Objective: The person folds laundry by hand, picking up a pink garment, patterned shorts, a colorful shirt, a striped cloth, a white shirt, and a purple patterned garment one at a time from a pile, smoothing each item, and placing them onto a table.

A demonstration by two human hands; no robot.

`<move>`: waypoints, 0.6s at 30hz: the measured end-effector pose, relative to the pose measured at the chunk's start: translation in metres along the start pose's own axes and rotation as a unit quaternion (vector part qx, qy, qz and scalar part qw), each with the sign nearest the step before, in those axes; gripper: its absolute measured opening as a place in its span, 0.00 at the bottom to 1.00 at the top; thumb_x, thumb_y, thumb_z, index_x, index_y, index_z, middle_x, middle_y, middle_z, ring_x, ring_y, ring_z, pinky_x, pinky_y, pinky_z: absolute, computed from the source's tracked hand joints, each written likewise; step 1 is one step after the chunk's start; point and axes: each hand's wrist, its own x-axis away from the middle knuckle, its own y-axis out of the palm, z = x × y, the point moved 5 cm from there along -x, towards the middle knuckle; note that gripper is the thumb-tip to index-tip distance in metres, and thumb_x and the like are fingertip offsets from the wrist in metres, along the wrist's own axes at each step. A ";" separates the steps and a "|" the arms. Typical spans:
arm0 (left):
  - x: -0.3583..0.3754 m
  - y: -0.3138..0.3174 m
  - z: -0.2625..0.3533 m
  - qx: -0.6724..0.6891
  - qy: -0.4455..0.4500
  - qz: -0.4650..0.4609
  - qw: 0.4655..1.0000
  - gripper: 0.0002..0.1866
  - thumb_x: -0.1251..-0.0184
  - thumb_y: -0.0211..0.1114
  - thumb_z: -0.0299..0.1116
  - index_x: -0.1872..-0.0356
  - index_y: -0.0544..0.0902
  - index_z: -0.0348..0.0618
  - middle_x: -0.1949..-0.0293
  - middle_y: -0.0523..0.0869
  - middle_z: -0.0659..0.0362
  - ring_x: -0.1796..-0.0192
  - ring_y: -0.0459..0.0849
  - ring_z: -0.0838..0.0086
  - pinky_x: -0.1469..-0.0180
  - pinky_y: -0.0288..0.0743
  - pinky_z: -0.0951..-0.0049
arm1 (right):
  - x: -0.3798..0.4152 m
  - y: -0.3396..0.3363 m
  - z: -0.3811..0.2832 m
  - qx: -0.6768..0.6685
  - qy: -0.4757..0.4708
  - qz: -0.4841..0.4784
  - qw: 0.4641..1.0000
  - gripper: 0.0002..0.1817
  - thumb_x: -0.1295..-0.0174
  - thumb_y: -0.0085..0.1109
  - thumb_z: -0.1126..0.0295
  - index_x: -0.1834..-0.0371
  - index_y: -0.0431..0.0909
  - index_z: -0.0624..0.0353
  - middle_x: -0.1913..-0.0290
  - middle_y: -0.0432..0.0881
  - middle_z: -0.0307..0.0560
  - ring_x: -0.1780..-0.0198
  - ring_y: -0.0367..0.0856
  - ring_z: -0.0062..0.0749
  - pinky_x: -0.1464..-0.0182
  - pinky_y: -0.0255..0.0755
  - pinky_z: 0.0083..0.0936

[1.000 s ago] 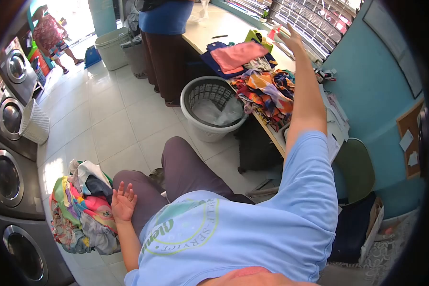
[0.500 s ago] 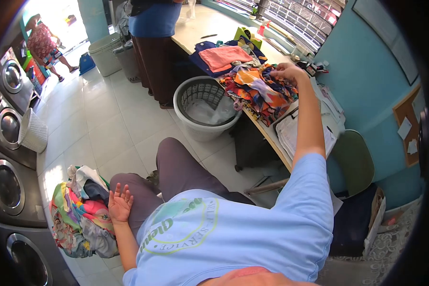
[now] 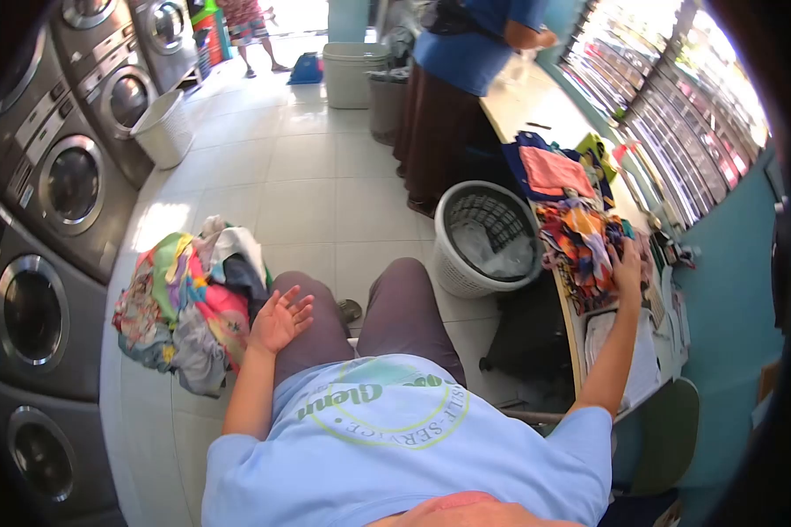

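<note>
The left hand (image 3: 280, 323) opens palm-up; the right (image 3: 625, 265) touches patterned cloth (image 3: 583, 233).

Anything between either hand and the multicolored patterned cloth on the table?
Right hand: nothing visible, its fingers are at the patterned cloth. Left hand: the knees and the laundry basket lie across the direct line in this view, but the basket's rim looks lower than the tabletop, so probably no real block.
</note>
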 end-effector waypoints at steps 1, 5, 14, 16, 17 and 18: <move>0.000 0.000 0.000 0.001 -0.002 0.004 1.000 0.22 0.26 0.48 0.48 0.39 0.71 0.46 0.40 0.75 0.43 0.41 0.78 0.55 0.38 0.69 0.48 | -0.001 0.009 0.006 0.019 -0.048 0.004 0.999 0.21 0.35 0.54 0.58 0.50 0.74 0.67 0.47 0.75 0.64 0.46 0.74 0.57 0.44 0.68 0.42; 0.000 0.001 0.000 -0.006 0.003 -0.004 1.000 0.23 0.26 0.48 0.49 0.39 0.71 0.46 0.40 0.74 0.43 0.41 0.77 0.54 0.37 0.68 0.49 | -0.003 0.007 0.001 -0.133 0.043 -0.052 0.989 0.29 0.35 0.54 0.53 0.42 0.68 0.68 0.43 0.73 0.63 0.39 0.70 0.52 0.37 0.63 0.36; 0.003 0.003 0.000 -0.021 0.013 0.005 1.000 0.22 0.26 0.49 0.48 0.40 0.70 0.45 0.41 0.74 0.43 0.42 0.77 0.53 0.38 0.70 0.51 | -0.006 0.005 0.013 -0.038 -0.047 0.013 0.998 0.11 0.36 0.44 0.76 0.52 0.70 0.62 0.55 0.77 0.63 0.51 0.75 0.59 0.49 0.67 0.44; 0.002 0.002 0.001 -0.027 0.015 0.009 0.999 0.23 0.26 0.49 0.49 0.40 0.71 0.46 0.41 0.75 0.43 0.42 0.78 0.55 0.39 0.71 0.51 | -0.008 0.005 0.016 0.004 -0.027 0.031 0.999 0.10 0.36 0.44 0.76 0.52 0.70 0.62 0.55 0.78 0.63 0.51 0.76 0.58 0.50 0.67 0.44; 0.002 0.001 0.001 -0.030 0.016 0.011 0.999 0.23 0.27 0.50 0.49 0.40 0.71 0.46 0.41 0.75 0.43 0.42 0.78 0.55 0.39 0.71 0.51 | -0.011 0.001 0.012 0.025 -0.018 0.039 0.999 0.10 0.35 0.44 0.76 0.53 0.70 0.62 0.55 0.78 0.63 0.52 0.76 0.57 0.50 0.68 0.44; 0.001 0.003 0.000 -0.029 0.014 0.010 0.999 0.23 0.27 0.50 0.49 0.40 0.71 0.46 0.41 0.75 0.43 0.42 0.78 0.55 0.39 0.71 0.51 | -0.019 0.002 0.022 0.014 -0.013 0.031 0.999 0.12 0.34 0.44 0.74 0.50 0.70 0.61 0.53 0.78 0.64 0.49 0.77 0.55 0.49 0.68 0.43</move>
